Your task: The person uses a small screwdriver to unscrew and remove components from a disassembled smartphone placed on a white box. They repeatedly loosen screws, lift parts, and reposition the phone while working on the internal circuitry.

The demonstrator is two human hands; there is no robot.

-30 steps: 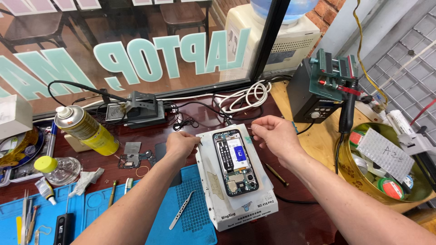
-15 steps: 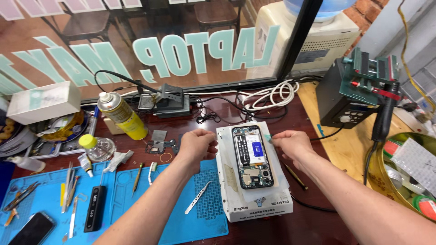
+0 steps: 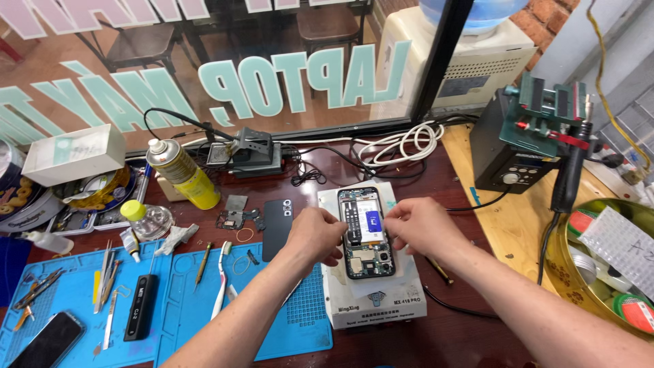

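Observation:
An opened phone point(image 3: 366, 235), back cover off with battery and circuit boards showing, lies face down on a white box-shaped heating plate point(image 3: 381, 307). My left hand point(image 3: 315, 236) is curled against the phone's left edge, fingertips on the frame. On the opposite side, my right hand point(image 3: 417, 226) pinches the right edge about halfway along. Both forearms reach in from the bottom of the view. The detached black back cover point(image 3: 277, 219) lies just left of the plate.
A blue work mat point(image 3: 75, 293) at the left carries tweezers, a toothbrush point(image 3: 221, 281), a black tool and a dark phone point(image 3: 46, 339). Behind stand a yellow spray can point(image 3: 182, 175), a soldering stand point(image 3: 251, 153) and white cables point(image 3: 402, 142). Hot-air station point(image 3: 521, 140) and round tin point(image 3: 603, 272) at right.
My right hand has dropped from above the phone's top right corner to its right edge. My left hand has closed onto the left edge. The view has shifted left.

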